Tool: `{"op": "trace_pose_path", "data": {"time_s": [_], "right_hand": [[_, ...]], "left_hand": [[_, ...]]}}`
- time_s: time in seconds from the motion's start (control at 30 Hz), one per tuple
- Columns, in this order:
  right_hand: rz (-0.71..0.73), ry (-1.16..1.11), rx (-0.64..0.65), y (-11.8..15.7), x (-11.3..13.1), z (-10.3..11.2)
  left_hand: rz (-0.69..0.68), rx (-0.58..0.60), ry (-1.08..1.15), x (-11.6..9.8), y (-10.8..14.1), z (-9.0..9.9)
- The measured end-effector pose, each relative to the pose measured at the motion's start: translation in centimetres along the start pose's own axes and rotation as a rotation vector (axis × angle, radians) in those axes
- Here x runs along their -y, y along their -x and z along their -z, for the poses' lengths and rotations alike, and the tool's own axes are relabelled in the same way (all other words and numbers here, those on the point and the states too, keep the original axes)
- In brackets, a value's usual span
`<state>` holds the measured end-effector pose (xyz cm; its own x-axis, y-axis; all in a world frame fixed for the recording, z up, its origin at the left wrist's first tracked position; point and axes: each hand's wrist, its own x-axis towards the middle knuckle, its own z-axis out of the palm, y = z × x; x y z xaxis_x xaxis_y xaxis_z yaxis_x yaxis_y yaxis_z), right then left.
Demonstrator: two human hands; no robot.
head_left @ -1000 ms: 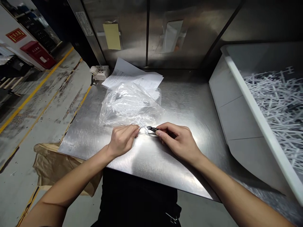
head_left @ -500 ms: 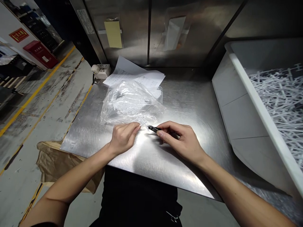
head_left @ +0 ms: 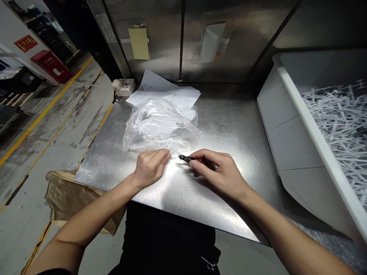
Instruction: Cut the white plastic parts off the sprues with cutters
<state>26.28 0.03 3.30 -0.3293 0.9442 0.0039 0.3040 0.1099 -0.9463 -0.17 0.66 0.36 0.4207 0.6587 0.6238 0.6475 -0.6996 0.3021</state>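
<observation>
Clippers [head_left: 186,158] turned slightly since earlier | right hand [head_left: 220,169]: gripping them | left hand [head_left: 151,166]: pinching white stem [head_left: 173,151]

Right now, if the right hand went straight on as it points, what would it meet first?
Likely the white piece at the left hand, black tool leading; they may be touching; depth is unclear.

This looks like a factory workshop: a brushed-metal desk [head_left: 223,122] backed by steel panels [head_left: 162,65], a deep bin [head_left: 286,141] heaped with small white pieces [head_left: 338,130], and a grey floor [head_left: 65,152] with yellow lines [head_left: 48,108] (rather scuffed) near a red box [head_left: 51,65] and dark racks [head_left: 51,34].
</observation>
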Motion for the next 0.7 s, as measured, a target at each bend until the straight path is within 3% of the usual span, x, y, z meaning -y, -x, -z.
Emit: {"op": "trace_pose_path", "data": {"time_s": [0.43, 0.7], "right_hand": [[-0.055, -0.103, -0.058, -0.24, -0.34, -0.22], [-0.017, -0.090, -0.132, -0.52, -0.36, -0.11]], "left_hand": [[0.002, 0.026, -0.020, 0.19, 0.20, -0.33], [-0.155, 0.086, 0.006, -0.12, 0.21, -0.21]]}}
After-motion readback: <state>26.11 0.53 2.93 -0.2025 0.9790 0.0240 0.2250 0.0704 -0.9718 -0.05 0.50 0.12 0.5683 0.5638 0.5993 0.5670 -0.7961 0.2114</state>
